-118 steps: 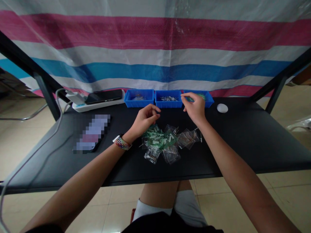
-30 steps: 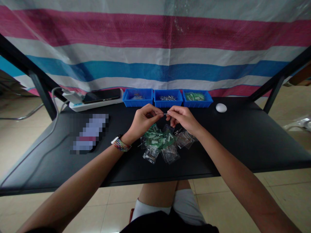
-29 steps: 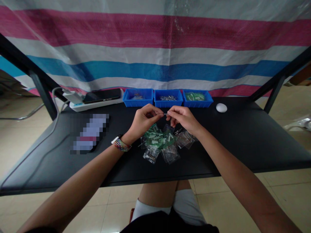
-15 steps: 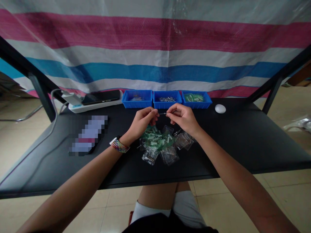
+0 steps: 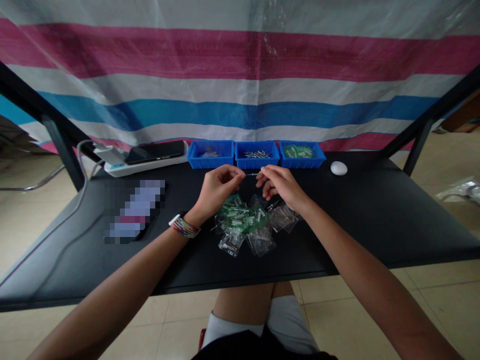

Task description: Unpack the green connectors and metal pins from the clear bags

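My left hand [image 5: 219, 186] and my right hand [image 5: 277, 181] meet above a black table [image 5: 375, 220]. Both pinch the ends of a thin metal pin [image 5: 252, 174] held level between them. Just below the hands lies a pile of small clear bags [image 5: 251, 225], some with green parts, some with thin metal parts. A beaded band and a watch sit on my left wrist.
Three blue trays stand along the back edge: left tray [image 5: 210, 153], middle tray [image 5: 257, 154] with metal pins, right tray [image 5: 302, 154] with green parts. A white round object [image 5: 338, 168] lies to their right. A phone on a power strip [image 5: 150, 152] and a blurred flat item [image 5: 133, 212] lie left.
About four seconds ago my right hand was at the right blue tray; it has come back to meet the left hand. Over the last second both hands keep the pin between them.
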The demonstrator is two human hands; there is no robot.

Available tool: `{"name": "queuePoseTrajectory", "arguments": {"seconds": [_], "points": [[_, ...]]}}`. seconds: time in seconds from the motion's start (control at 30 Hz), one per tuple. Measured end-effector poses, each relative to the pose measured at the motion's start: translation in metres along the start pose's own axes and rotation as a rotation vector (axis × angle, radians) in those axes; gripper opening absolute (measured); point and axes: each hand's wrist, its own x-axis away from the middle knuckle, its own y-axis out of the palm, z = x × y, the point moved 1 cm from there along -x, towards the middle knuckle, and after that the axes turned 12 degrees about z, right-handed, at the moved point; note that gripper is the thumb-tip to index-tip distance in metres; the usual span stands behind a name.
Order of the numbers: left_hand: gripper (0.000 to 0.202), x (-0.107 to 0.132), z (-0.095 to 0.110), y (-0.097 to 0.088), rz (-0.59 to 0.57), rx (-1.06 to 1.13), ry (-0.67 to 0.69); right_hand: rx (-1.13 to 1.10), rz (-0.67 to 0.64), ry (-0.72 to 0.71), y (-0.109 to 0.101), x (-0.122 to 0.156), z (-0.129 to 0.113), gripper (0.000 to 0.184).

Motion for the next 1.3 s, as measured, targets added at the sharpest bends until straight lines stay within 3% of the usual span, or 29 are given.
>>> {"name": "queuePoseTrajectory", "arguments": {"seconds": [0.2, 0.5, 0.67, 0.83, 1.3], "points": [[0.026, 0.0006, 0.0005, 0.0005, -0.026, 0.031, 0.013, -0.02, -0.071, -0.028, 0.0049, 0.002, 0.0008, 0.04], [0.047, -0.0016, -0.0019, -0.002, -0.159, -0.005, -0.054, 0.024, 0.017, -0.226, 0.0067, 0.0042, -0.0012, 0.034], [0.036, -0.0002, 0.0003, -0.0003, -0.145, -0.016, -0.037, 0.071, 0.03, -0.279, 0.0067, 0.0055, -0.0009, 0.027], [0.023, -0.0002, 0.0011, -0.0003, -0.085, 0.02, 0.008, 0.062, 0.038, -0.211, 0.0033, 0.004, -0.002, 0.033], [0.018, -0.0009, -0.0018, 0.0007, -0.015, 0.07, 0.037, 0.001, 0.01, -0.092, 0.0003, -0.0014, 0.0016, 0.026]]}}
